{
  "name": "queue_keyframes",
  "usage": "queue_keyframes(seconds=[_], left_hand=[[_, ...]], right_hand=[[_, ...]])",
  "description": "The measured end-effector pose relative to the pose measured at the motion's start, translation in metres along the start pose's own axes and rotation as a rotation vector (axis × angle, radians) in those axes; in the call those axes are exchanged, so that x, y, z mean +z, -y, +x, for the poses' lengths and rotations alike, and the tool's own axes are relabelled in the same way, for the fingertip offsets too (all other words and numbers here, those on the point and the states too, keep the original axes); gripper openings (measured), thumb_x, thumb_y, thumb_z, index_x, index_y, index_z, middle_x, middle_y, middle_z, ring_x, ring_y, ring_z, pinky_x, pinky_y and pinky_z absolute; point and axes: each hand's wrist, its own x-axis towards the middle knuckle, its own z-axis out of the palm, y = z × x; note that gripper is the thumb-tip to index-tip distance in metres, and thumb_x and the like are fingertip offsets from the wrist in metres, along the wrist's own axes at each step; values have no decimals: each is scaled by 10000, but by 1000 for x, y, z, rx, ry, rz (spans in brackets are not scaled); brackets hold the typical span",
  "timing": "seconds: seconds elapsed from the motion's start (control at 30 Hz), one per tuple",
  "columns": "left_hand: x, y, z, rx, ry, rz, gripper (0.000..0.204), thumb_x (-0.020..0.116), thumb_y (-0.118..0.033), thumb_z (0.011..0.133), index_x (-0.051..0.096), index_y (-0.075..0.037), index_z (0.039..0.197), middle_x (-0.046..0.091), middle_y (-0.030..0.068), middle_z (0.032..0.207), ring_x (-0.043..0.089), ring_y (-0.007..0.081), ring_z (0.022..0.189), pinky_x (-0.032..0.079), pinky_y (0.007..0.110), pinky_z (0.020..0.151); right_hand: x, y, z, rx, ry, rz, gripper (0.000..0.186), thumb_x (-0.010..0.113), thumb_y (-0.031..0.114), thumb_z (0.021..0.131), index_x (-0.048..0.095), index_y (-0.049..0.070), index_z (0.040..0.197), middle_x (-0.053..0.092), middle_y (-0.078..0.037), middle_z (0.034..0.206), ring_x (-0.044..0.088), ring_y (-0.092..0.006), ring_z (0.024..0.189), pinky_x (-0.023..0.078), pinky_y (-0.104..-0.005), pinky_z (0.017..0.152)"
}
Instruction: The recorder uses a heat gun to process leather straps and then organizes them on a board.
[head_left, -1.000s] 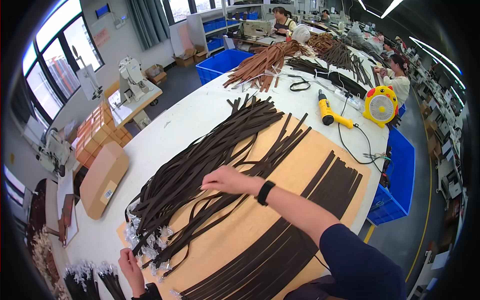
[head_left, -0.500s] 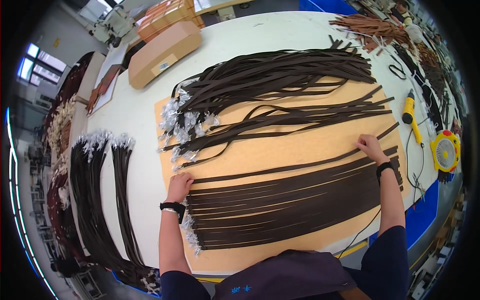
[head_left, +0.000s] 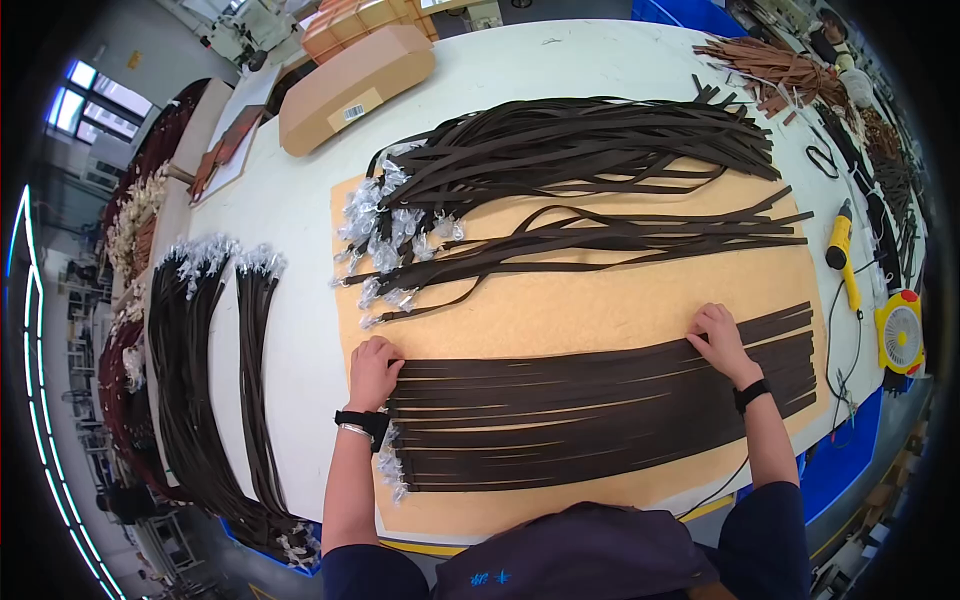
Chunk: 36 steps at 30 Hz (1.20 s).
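Dark brown flat straps (head_left: 580, 410) lie side by side in a row on a tan board, with clear plastic-wrapped ends (head_left: 393, 470) at the left. My left hand (head_left: 375, 372) is closed on the left end of the farthest strap in this row. Farther right, my right hand (head_left: 716, 336) pinches the same strap by its far edge, fingers bent. This strap lies flat against its neighbours, its right end extending past my right hand. Beyond the row, several loose straps (head_left: 600, 240) lie in a thin bunch, and behind them is a thick heap of straps (head_left: 580, 150).
The tan board (head_left: 560, 305) lies on a white table (head_left: 520, 70). More straps (head_left: 190, 340) hang over the table's left side. A cardboard box (head_left: 350, 90) stands far left. At right are a yellow hand tool (head_left: 840, 245) with a cord, a small yellow fan (head_left: 900, 335) and brown strips (head_left: 770, 65).
The farthest strap came nearer and now lies against the row, where a gap showed before. My right hand moved nearer and slightly left along it; my left hand stays at its end.
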Motion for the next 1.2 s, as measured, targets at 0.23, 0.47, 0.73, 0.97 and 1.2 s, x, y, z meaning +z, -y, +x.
queue_keyframes(seconds=[0.23, 0.47, 0.73, 0.97, 1.2], left_hand=[[-3, -16, 54, -46, -176, 97, 285, 716, -68, 794, 653, -87, 1071, 604, 98, 1047, 592, 317, 994, 492, 436, 828], [-4, 1, 49, 133, -239, 266, 116, 654, -106, 836, 602, -82, 937, 589, 80, 927, 575, 272, 945, 454, 422, 816], [-85, -75, 29, 442, -182, 180, 284, 628, -28, 773, 627, -66, 1054, 540, 67, 795, 570, 261, 724, 469, 394, 699], [-190, -41, 7, 352, -709, 410, 290, 603, 0, 857, 661, -13, 1141, 617, 125, 891, 579, 334, 825, 465, 427, 753], [-252, -36, 21, 168, -1017, 336, 217, 556, -137, 1008, 706, 18, 1025, 692, 193, 926, 635, 360, 849, 487, 419, 776]], right_hand=[[11, 63, 83, -99, -40, 199, 84, 668, 94, 826, 619, 46, 873, 617, -116, 892, 599, -344, 920, 495, -433, 800], [75, 144, 152, -356, -43, 242, 206, 684, 111, 821, 628, 57, 1011, 608, -92, 1080, 585, -302, 1039, 505, -413, 875], [97, 225, 192, -596, -48, 196, 515, 710, 125, 789, 566, 94, 1283, 576, -79, 1257, 519, -259, 1205, 394, -409, 1022], [93, 220, 237, -238, -35, 193, 180, 568, 250, 941, 652, 95, 906, 694, -121, 814, 668, -314, 845, 458, -421, 769], [-65, 163, 223, -5, -631, 713, 247, 522, 234, 1020, 540, 34, 875, 649, -145, 756, 657, -312, 695, 472, -415, 635]])
